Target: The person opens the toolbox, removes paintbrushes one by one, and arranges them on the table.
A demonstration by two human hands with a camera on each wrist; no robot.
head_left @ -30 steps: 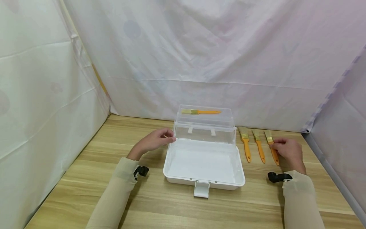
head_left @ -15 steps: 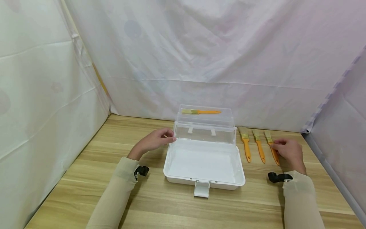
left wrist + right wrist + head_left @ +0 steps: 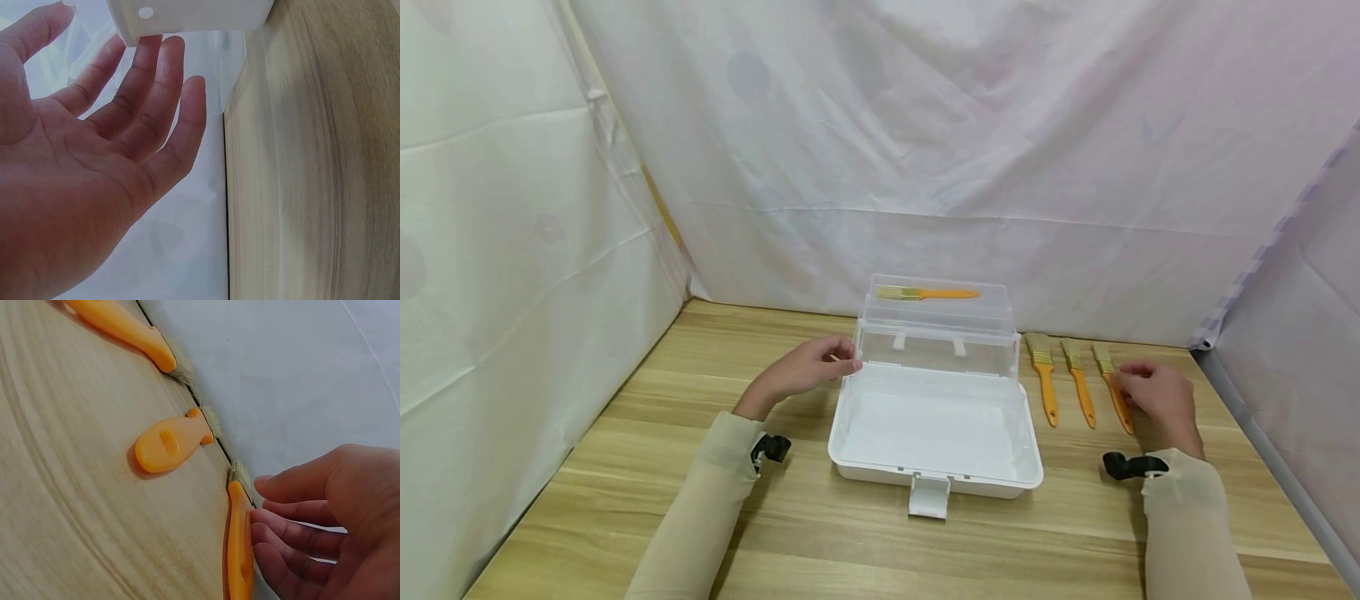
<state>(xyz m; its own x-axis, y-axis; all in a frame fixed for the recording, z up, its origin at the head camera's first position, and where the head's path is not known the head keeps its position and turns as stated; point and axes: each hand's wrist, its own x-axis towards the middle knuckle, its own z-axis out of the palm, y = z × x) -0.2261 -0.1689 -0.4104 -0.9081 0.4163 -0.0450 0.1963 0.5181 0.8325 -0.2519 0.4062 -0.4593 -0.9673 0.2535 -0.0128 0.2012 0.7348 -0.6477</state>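
A white box (image 3: 931, 487) with its clear lid (image 3: 936, 354) tipped back sits mid-table. My left hand (image 3: 808, 367) is at the box's left rear corner, fingertips right at the edge. In the left wrist view, that hand's fingers (image 3: 169, 94) are loosely bent below the white corner of the box (image 3: 194, 15). At the right, my right hand (image 3: 1159, 398) is beside the rightmost paintbrush (image 3: 1118, 400), which lies on the table. The right wrist view has its fingertips (image 3: 259, 531) against that brush's orange handle (image 3: 239, 544), with the thumb apart from it.
Two more paintbrushes (image 3: 1045, 383) lie between the box and my right hand. Another paintbrush (image 3: 947, 293) lies across the raised lid's upper part. A latch (image 3: 928, 497) sticks out at the box's front. White cloth (image 3: 925, 167) hangs behind the wooden table (image 3: 850, 550).
The right hand's fingertips have shifted slightly to the right along the rightmost paintbrush, whose handle shows a little more. My left hand and the box have stayed in place.
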